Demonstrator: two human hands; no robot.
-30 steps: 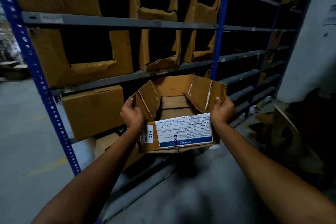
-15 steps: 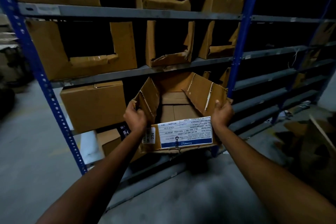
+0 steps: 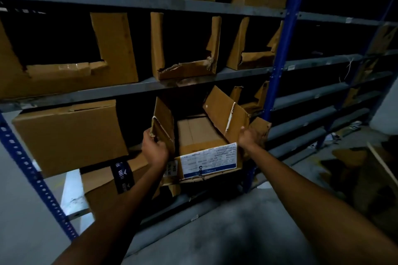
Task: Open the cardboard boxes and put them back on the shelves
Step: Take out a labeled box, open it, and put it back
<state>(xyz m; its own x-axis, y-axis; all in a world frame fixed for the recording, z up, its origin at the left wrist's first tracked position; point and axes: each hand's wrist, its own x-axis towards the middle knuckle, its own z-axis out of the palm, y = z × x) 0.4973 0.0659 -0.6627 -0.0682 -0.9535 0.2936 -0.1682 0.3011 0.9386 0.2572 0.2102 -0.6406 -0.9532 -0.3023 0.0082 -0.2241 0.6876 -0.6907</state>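
While both my arms reach toward the rack, I hold an open cardboard box (image 3: 200, 135) at the mouth of a low shelf bay, its far end already in under the grey shelf beam (image 3: 133, 90) above. My left hand (image 3: 155, 150) is closed around the near edge of the box's left flap (image 3: 163, 123), thumb on the inner face and fingers wrapped outside; that flap stands nearly upright. My right hand (image 3: 249, 136) grips the near lower corner of the right flap (image 3: 226, 114), which leans out to the right, and its fingers curl behind the cardboard where I cannot see them. A white printed label (image 3: 208, 161) with a blue band covers the box's near face, which sags and is torn along its bottom edge. Just left of my box sits a closed carton (image 3: 69, 135) on the same level, and below it another carton bears a dark band of tape (image 3: 122, 176). On the shelf above, cut-open boxes (image 3: 185, 58) stand in a row. A blue upright post (image 3: 280, 54) rises just right of my right hand. Grey concrete floor (image 3: 226, 232) lies near me.
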